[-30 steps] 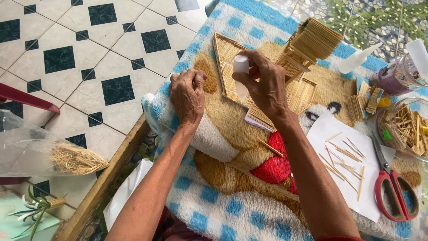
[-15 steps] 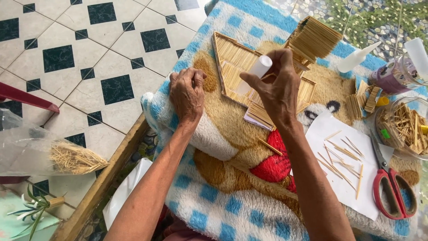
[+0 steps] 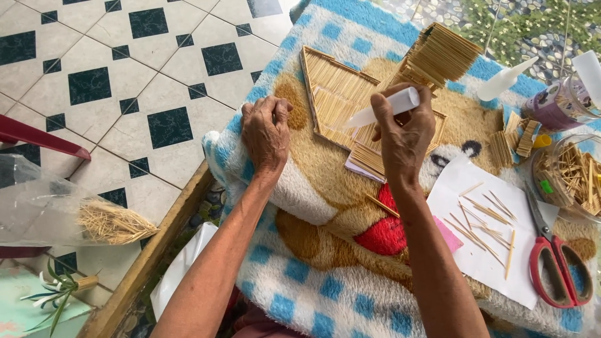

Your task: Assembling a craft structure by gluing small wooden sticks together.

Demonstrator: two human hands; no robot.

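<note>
Since half a second ago, the right hand [image 3: 405, 134] has tipped the white glue bottle [image 3: 383, 107] flatter, its nozzle now pointing left and down at the flat stick panel [image 3: 335, 94]. Fingers are clamped around the bottle's body. The left hand [image 3: 265, 133] rests curled on the fleece blanket [image 3: 313, 250] just left of the panel, fingers drawn together (whether it grips anything cannot be told). A stick-built house piece [image 3: 438, 56] stands behind the bottle. Loose sticks lie on white paper [image 3: 482, 250] to the right, red-handled scissors [image 3: 557, 263] beside them.
</note>
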